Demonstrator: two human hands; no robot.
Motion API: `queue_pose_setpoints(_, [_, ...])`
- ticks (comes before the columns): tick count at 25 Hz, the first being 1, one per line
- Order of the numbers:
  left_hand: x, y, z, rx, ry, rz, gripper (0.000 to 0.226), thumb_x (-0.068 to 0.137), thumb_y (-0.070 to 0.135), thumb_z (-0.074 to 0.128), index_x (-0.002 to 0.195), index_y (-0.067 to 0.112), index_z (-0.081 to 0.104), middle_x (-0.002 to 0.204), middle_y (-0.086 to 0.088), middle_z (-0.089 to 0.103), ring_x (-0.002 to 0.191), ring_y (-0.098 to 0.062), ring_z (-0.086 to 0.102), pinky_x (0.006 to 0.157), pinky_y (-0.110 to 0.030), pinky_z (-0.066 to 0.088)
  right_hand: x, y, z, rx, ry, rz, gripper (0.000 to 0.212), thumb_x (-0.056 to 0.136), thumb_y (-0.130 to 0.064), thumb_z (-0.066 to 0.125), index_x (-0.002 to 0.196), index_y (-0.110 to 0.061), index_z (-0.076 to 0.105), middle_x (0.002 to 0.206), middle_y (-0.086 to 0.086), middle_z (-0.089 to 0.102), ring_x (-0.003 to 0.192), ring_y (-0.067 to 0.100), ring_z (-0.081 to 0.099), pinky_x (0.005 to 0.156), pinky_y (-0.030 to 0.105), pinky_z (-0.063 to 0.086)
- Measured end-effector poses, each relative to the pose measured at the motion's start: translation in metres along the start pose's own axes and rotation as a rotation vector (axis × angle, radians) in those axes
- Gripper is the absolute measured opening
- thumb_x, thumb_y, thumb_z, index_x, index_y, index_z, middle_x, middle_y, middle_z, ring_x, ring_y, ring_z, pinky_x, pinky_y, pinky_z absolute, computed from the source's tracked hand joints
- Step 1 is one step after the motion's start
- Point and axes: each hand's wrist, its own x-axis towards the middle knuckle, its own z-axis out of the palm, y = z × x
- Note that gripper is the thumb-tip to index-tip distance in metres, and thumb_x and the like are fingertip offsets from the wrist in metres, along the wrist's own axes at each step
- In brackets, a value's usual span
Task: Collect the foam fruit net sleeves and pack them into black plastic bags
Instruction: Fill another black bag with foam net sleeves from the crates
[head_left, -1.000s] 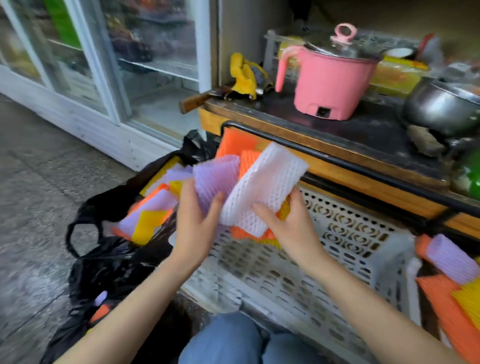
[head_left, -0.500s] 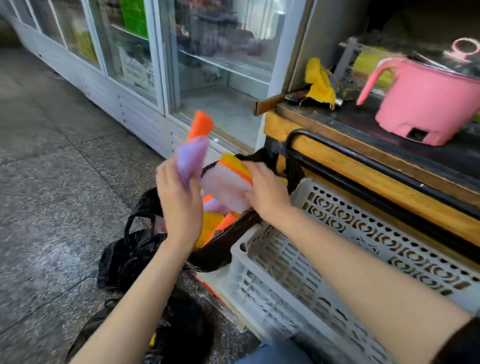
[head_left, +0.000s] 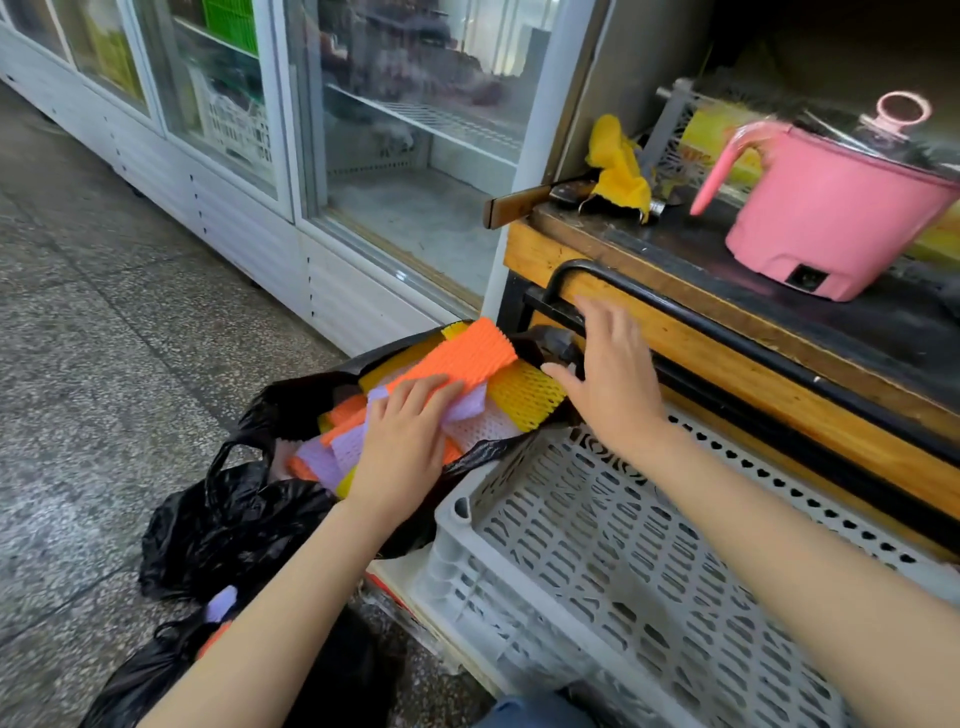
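So the black bag (head_left: 291, 400) sits open on the floor (head_left: 104, 364), wedged right up against the corner of a pale plastic crate (head_left: 597, 561). It's stuffed with foam sleeves (head_left: 483, 426) in a mix of colours: purple, white, orange and yellow, all jumbled. An orange sleeve (head_left: 462, 356) lies on top of the pile and sticks up over the far rim, with a yellow sleeve (head_left: 524, 395) just beside it on the crate side.

The left hand (head_left: 402, 441) is flat on the pile, fingers straight and together, pressing down where the orange one meets a purple one. The right hand (head_left: 613, 384) is spread and relaxed with nothing in it, just beside the yellow sleeve at the bag's far edge. Can't tell if the thumb actually touches anything.

A second black bag (head_left: 218, 530) lies crumpled on the floor right next to the first, nearer the person, with a bit of purple foam poking out lower down.

Behind the crate there's a wooden surface (head_left: 779, 280) with a pink pot (head_left: 831, 223) and a yellow cloth (head_left: 621, 166) on it. A glass-door fridge (head_left: 405, 130) stands to its left.
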Motion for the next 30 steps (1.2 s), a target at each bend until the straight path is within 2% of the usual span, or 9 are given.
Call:
queue_pose_setpoints(2, [-0.001,0.000,0.000,0.012,-0.035,0.041,0.062,0.068,-0.002,0.066,0.126,0.018,0.054,0.124,-0.001,0.056,0.110,-0.020,0.040,0.078,-0.037,0.036,0.016,-0.002,-0.012,0.331,-0.263,0.162,0.014,0.093,-0.029,0.057,0.096,-0.016,0.062,0.091,0.000,0.069,0.085,0.010,0.066,0.080,0.030,0.053])
queue_pose_setpoints(4, [-0.002,-0.002,0.000,0.042,-0.093,0.076,0.070,0.062,-0.008,0.066,0.125,0.019,0.055,0.122,-0.001,0.058,0.108,-0.020,0.041,0.076,-0.038,0.041,0.031,-0.008,-0.028,0.619,-0.274,0.270,0.023,0.096,-0.024,0.052,0.076,-0.018,0.061,0.062,-0.006,0.066,0.058,0.002,0.063,0.063,0.018,0.050])
queue_pose_setpoints(6, [0.003,-0.002,-0.003,0.061,-0.133,0.069,0.067,0.065,-0.005,0.062,0.127,0.018,0.054,0.124,-0.003,0.057,0.110,-0.023,0.044,0.079,-0.040,0.043,0.044,-0.015,-0.052,0.778,-0.251,0.329,0.028,0.095,-0.022,0.053,0.069,-0.014,0.061,0.057,-0.003,0.064,0.056,0.005,0.062,0.055,0.013,0.044])
queue_pose_setpoints(9, [0.021,0.010,-0.020,0.053,-0.108,0.010,0.049,0.084,0.024,0.039,0.131,0.017,0.053,0.132,-0.004,0.052,0.117,-0.027,0.047,0.085,-0.039,0.039,0.058,-0.029,-0.088,1.035,-0.231,0.299,0.023,0.095,-0.016,0.053,0.072,-0.011,0.057,0.063,0.001,0.059,0.061,0.010,0.061,0.057,0.021,0.044])
queue_pose_setpoints(13, [0.057,0.042,-0.058,0.034,-0.001,-0.023,0.061,0.091,0.054,0.024,0.133,0.020,0.051,0.142,-0.004,0.046,0.130,-0.026,0.040,0.100,-0.043,0.032,0.071,-0.043,-0.153,1.303,-0.080,0.250,0.008,0.097,-0.009,0.047,0.097,-0.005,0.054,0.072,0.002,0.055,0.060,0.010,0.058,0.052,0.020,0.047])
queue_pose_setpoints(18, [0.102,0.097,-0.111,0.049,0.101,0.085,0.065,0.090,0.058,0.022,0.134,0.020,0.050,0.142,-0.005,0.045,0.132,-0.028,0.038,0.106,-0.044,0.028,0.066,-0.036,-0.228,1.357,0.113,0.164,0.012,0.098,-0.010,0.047,0.088,-0.009,0.054,0.073,0.000,0.057,0.061,0.008,0.058,0.058,0.025,0.051])
queue_pose_setpoints(22, [0.119,0.148,-0.130,-0.042,0.074,0.229,0.072,0.091,0.061,0.014,0.131,0.015,0.053,0.136,-0.007,0.050,0.125,-0.027,0.046,0.102,-0.044,0.035,0.041,-0.016,-0.276,1.429,0.293,0.104,0.021,0.098,-0.007,0.045,0.078,-0.009,0.051,0.073,0.004,0.052,0.065,0.012,0.054,0.052,0.018,0.049])
queue_pose_setpoints(26, [0.108,0.203,-0.114,-0.136,-0.107,0.385,0.072,0.092,0.053,0.014,0.121,0.007,0.062,0.125,-0.014,0.059,0.117,-0.031,0.053,0.096,-0.050,0.042,0.004,0.027,-0.289,1.302,0.274,0.168,0.019,0.098,-0.011,0.046,0.081,-0.010,0.054,0.075,0.002,0.056,0.061,0.009,0.059,0.052,0.022,0.054])
queue_pose_setpoints(30, [0.081,0.243,-0.071,-0.085,-0.423,0.525,0.056,0.098,0.034,0.015,0.128,0.004,0.052,0.127,-0.017,0.055,0.119,-0.033,0.049,0.093,-0.051,0.042,-0.046,0.086,-0.271,1.135,0.200,0.387,0.017,0.097,-0.010,0.048,0.084,-0.004,0.057,0.074,0.007,0.059,0.052,0.006,0.060,0.045,0.018,0.048])
